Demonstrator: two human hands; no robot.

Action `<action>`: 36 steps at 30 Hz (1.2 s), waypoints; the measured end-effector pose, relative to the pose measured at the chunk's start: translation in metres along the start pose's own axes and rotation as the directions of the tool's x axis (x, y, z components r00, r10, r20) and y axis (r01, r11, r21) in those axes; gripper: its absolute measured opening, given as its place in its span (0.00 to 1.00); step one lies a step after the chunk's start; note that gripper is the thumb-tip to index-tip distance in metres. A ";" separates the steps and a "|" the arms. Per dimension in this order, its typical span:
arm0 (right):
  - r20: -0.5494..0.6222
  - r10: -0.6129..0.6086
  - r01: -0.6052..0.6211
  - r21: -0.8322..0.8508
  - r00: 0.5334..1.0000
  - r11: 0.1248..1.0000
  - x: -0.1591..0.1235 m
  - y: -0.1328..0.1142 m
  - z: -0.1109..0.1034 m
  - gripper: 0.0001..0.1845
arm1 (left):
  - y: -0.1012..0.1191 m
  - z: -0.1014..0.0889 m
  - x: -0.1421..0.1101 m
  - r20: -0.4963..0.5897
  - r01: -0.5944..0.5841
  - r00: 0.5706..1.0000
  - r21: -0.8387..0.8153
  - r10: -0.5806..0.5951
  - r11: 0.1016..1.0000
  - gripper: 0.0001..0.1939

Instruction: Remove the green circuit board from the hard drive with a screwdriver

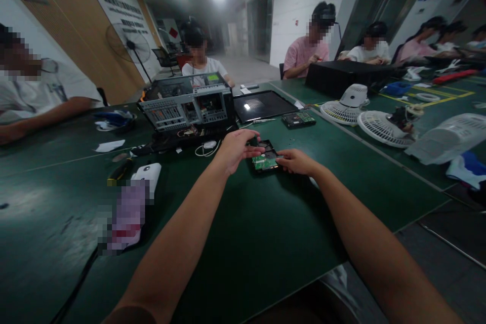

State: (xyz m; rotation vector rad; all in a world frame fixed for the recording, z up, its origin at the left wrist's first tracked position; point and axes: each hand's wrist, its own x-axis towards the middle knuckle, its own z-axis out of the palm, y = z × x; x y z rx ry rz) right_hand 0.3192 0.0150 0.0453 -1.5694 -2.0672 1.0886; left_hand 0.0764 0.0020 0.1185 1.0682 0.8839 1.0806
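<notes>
A hard drive (266, 161) lies on the green table with its green circuit board facing up and a dark frame at its far side. My right hand (298, 162) pinches the drive's right edge between thumb and fingers. Over the drive's left side is my left hand (239, 151), its fingers apart and curved, with nothing clearly visible between them; they cover part of the drive. Farther back on the table sits a second hard drive (298, 120), near a thin screwdriver (265, 120).
An opened computer case (190, 104) stands behind my left hand, beside a black panel (266, 105). A white cable (207, 149), a yellow-black tool (120, 172) and a phone (131, 207) lie to the left. Fan parts (387, 126) are at the right. Several people sit around the tables.
</notes>
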 end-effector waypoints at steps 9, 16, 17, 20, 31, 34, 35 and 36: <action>0.002 0.004 -0.004 -0.002 1.000 1.000 0.001 0.002 0.001 0.22 | 0.000 0.001 -0.001 -0.015 -0.020 1.000 0.070 0.021 0.997 0.10; 0.005 -0.023 0.023 0.003 1.000 1.000 0.002 0.004 0.001 0.21 | 0.003 0.002 -0.003 -0.016 -0.001 1.000 0.045 0.002 0.999 0.09; 0.003 -0.029 0.029 0.003 1.000 1.000 0.003 0.005 0.002 0.21 | 0.003 0.002 -0.003 -0.013 0.006 1.000 0.027 -0.006 1.000 0.08; -0.001 -0.030 0.030 0.001 1.000 1.000 0.003 0.005 0.002 0.21 | 0.001 0.002 -0.003 0.019 0.014 1.000 -0.023 -0.014 1.000 0.07; 0.005 -0.028 0.028 -0.002 1.000 1.000 0.005 0.008 0.001 0.20 | -0.001 0.003 0.000 0.048 0.015 0.999 -0.061 -0.012 0.998 0.08; 0.005 -0.033 0.033 0.001 0.999 0.999 0.005 0.008 0.001 0.20 | -0.001 0.004 0.000 0.044 0.022 0.999 -0.053 -0.020 0.998 0.09; 0.006 -0.037 0.037 0.004 0.999 0.999 0.005 0.008 0.001 0.20 | -0.001 0.004 0.001 0.047 0.025 0.999 -0.051 -0.023 0.998 0.10; 0.008 -0.043 0.043 0.007 0.999 0.999 0.004 0.008 0.000 0.20 | -0.001 0.004 0.001 0.052 0.029 0.998 -0.050 -0.026 0.998 0.11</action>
